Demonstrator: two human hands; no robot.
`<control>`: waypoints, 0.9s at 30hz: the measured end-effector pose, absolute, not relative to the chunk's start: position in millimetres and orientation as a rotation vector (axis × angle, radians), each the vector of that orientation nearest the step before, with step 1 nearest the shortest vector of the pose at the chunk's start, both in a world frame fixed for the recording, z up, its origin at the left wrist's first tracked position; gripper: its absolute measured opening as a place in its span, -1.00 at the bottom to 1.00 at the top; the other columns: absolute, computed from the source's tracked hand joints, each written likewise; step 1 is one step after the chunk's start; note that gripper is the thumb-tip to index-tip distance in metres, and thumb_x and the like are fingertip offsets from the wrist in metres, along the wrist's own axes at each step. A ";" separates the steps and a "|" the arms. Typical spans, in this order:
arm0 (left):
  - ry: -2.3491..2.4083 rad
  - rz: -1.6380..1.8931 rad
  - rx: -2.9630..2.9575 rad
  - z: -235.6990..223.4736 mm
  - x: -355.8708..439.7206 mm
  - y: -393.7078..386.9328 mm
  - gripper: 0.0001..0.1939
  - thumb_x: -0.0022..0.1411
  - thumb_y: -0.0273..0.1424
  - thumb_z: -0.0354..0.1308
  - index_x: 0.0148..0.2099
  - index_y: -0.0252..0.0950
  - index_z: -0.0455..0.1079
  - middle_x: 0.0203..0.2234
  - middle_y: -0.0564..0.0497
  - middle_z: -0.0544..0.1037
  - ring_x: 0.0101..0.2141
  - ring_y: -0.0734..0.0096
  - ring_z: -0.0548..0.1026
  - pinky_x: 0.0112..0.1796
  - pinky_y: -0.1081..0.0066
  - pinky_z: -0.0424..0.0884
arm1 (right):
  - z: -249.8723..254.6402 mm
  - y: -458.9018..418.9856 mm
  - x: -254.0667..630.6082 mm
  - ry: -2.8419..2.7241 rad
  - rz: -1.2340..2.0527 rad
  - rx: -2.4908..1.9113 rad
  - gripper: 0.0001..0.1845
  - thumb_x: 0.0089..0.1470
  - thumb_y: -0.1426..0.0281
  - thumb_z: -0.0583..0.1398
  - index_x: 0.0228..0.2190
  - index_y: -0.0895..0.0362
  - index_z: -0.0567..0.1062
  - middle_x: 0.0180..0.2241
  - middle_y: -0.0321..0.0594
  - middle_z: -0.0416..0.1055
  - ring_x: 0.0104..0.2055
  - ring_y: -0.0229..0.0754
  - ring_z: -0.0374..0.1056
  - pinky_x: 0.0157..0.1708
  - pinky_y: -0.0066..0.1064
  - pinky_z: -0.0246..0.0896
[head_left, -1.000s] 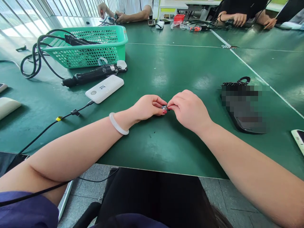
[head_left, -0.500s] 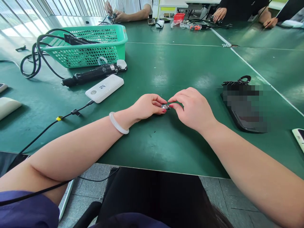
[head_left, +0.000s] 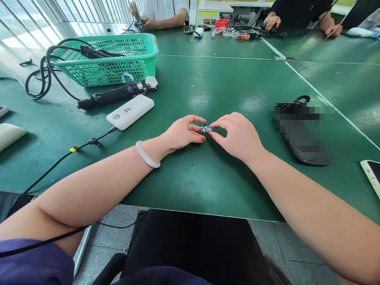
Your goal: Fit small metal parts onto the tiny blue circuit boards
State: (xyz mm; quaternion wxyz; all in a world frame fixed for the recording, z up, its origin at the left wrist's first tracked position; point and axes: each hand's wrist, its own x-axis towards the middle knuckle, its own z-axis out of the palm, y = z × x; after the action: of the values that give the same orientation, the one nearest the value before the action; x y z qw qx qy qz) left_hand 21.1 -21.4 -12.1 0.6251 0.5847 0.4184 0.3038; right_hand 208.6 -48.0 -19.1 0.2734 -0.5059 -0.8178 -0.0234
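Between my hands is a small black-and-white patterned piece (head_left: pixel 206 129); its exact kind is too small to make out. The thumb and index finger of my right hand (head_left: pixel 242 133) pinch its right end. My left hand (head_left: pixel 184 132) lies just left of it with thumb and index finger spread apart. A left fingertip is at the piece's left end, though I cannot tell whether it touches. A white bangle (head_left: pixel 147 154) is around my left wrist.
Left of my hands lie a white power bank (head_left: pixel 130 111) with a black cable, a black cylindrical tool (head_left: pixel 114 95) and a green basket (head_left: pixel 107 65). Right are a blurred black phone-like object (head_left: pixel 301 136) and a pale phone (head_left: pixel 372 176). Two people sit across the green table (head_left: pixel 208 182).
My left thumb and index finger have spread apart, letting go of the small piece. My right fingers now hold it, slightly higher and turned more level.
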 end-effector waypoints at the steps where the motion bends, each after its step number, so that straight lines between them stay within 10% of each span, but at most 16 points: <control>1: 0.958 0.696 1.336 -12.1 20.7 -21.2 -0.43 -0.10 -0.66 0.30 0.00 -0.35 0.29 -0.31 -0.06 0.55 -0.40 0.49 0.52 -0.16 0.28 0.40 | -19.2 -47.1 209.7 -2.186 -0.074 -1.368 -0.81 0.06 0.33 0.15 -0.32 0.10 0.55 -0.31 -0.15 0.50 -0.27 -0.05 0.28 -0.28 -0.19 0.19; 18: 0.900 0.753 0.929 -5.7 24.5 -25.4 -0.78 0.16 -0.64 0.03 -0.15 -0.42 0.39 -0.20 -0.14 0.52 -0.19 0.48 0.50 -0.04 0.42 0.35 | -19.0 -51.8 185.7 -2.121 0.041 -1.279 -0.83 0.06 0.29 0.17 -0.40 0.10 0.52 -0.35 -0.18 0.49 -0.29 -0.10 0.29 -0.25 -0.23 0.19; 27: 1.627 0.632 2.106 27.8 -65.6 -48.9 -0.84 0.11 -0.45 0.13 -0.21 -0.20 0.37 -0.38 -0.03 0.56 -0.33 0.27 0.50 -0.17 0.30 0.33 | -22.6 -46.5 214.7 -1.964 0.193 -1.371 -0.73 0.06 0.31 0.16 -0.17 0.09 0.47 -0.33 -0.21 0.45 -0.29 -0.11 0.32 -0.26 -0.24 0.22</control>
State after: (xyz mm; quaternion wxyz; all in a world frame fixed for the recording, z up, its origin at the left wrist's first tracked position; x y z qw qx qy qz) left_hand -65.6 -48.9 27.8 0.2021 0.7541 0.5826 0.2262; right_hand 214.7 -46.5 -22.6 0.3612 -0.5319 -0.7622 0.0749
